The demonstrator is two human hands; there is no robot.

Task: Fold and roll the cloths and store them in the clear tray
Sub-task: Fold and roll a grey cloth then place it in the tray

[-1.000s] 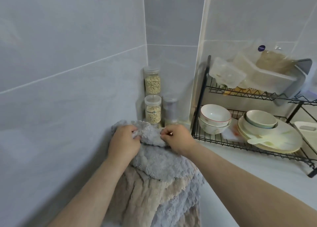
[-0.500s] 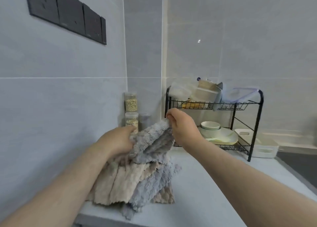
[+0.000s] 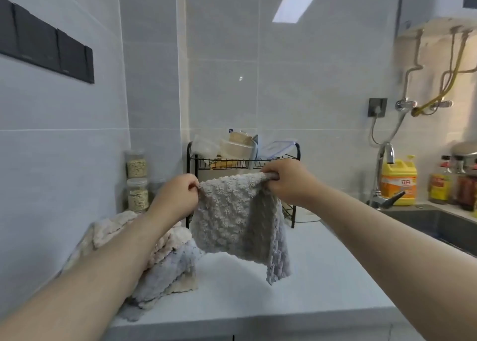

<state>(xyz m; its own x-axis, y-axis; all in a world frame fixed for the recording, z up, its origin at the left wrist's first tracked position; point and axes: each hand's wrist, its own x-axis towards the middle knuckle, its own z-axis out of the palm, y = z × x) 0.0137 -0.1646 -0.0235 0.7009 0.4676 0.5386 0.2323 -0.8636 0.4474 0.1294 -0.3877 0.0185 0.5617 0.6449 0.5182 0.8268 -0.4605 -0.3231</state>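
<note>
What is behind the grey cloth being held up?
The black rack: its top shelf with plastic containers shows above the cloth. Its lower shelf is mostly hidden by the cloth, so what sits there cannot be seen.

Left hand (image 3: 178,195) and right hand (image 3: 286,183) raised, fingers pinched closed.

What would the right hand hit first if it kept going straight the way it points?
Probably the black dish rack, which stands right behind the right hand as it pinches the grey cloth. Depth is hard to judge, so the gap between them is unclear.
</note>
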